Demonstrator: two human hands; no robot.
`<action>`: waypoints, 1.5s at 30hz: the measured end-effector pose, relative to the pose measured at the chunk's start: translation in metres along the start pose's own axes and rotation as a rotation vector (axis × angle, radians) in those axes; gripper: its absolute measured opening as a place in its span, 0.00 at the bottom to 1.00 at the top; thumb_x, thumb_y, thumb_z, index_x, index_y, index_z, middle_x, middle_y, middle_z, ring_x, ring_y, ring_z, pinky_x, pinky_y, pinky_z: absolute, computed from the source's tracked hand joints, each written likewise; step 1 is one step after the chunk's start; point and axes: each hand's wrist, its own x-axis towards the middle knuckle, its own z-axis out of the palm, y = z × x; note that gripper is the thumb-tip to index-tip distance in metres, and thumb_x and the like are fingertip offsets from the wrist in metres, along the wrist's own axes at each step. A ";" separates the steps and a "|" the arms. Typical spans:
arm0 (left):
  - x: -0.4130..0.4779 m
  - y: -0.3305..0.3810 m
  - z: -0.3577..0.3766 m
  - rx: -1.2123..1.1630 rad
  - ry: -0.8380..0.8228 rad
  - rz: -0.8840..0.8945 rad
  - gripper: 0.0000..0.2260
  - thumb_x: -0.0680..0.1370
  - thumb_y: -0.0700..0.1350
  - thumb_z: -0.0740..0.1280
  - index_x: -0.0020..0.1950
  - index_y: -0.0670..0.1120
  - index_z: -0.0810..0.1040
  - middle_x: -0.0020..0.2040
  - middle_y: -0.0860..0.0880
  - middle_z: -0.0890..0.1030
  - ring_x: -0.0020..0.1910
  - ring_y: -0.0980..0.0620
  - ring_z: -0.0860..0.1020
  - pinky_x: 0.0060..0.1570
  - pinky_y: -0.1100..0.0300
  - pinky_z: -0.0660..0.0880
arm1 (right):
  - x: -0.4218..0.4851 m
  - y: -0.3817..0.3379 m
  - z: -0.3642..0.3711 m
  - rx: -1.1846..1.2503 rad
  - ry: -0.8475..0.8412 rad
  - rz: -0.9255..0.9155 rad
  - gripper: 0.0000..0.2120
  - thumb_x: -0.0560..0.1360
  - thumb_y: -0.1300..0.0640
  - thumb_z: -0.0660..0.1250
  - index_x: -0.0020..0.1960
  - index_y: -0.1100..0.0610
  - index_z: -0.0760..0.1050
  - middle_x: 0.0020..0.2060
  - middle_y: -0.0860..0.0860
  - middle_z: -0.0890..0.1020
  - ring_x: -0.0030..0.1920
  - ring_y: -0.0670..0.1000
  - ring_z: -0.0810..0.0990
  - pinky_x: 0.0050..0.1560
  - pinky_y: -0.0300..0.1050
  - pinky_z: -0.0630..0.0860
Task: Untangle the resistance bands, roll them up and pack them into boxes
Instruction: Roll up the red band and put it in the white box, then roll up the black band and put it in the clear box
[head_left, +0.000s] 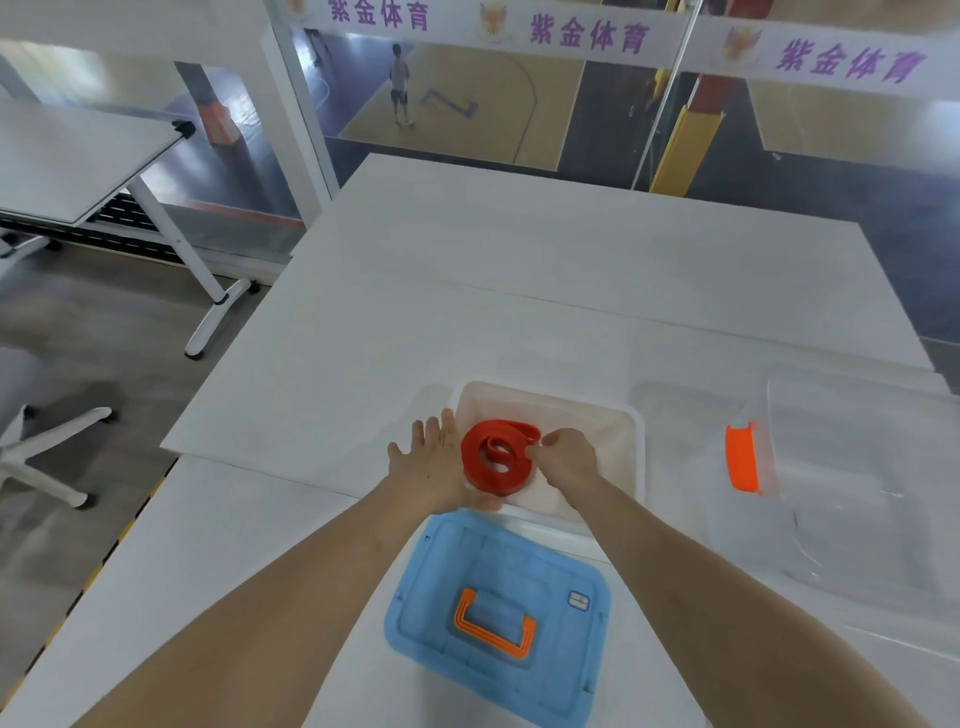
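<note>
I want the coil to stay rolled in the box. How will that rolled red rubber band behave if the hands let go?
The red rubber band will probably spring looser: its tail already sticks out by the right hand. It looks floppy, sagging without the left hand. Lying flat in the white box, it seems unlikely to roll.

Both forearms run out of the bottom edge of the frame. The left hand (434, 462) covers the near-left corner of the white box (623, 431), and the right hand (569, 460) hides part of the coiled red band (480, 457). The clear container (857, 467) on the desk (519, 291) is cut off at right, its outline hazy; the small label (578, 601) on the blue lid (431, 613) is too small to read.
</note>
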 end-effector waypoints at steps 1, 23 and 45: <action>-0.004 0.001 -0.001 0.018 0.008 -0.003 0.68 0.63 0.76 0.71 0.83 0.44 0.33 0.84 0.44 0.46 0.84 0.40 0.45 0.77 0.33 0.54 | -0.008 -0.002 -0.005 -0.054 -0.001 -0.052 0.17 0.78 0.58 0.70 0.64 0.64 0.79 0.55 0.61 0.85 0.52 0.58 0.83 0.59 0.54 0.81; -0.298 0.043 0.169 0.119 0.255 0.485 0.28 0.85 0.55 0.56 0.84 0.49 0.56 0.84 0.46 0.58 0.84 0.44 0.56 0.80 0.44 0.57 | -0.374 0.238 -0.078 -0.614 0.414 -0.395 0.13 0.81 0.54 0.68 0.65 0.53 0.81 0.62 0.49 0.81 0.66 0.56 0.78 0.56 0.52 0.79; -0.403 0.274 0.367 0.089 -0.021 0.539 0.25 0.86 0.48 0.57 0.83 0.49 0.59 0.81 0.46 0.62 0.79 0.45 0.63 0.74 0.51 0.66 | -0.412 0.546 -0.263 -0.487 0.373 -0.157 0.15 0.81 0.58 0.65 0.66 0.54 0.80 0.62 0.50 0.81 0.67 0.53 0.76 0.54 0.48 0.79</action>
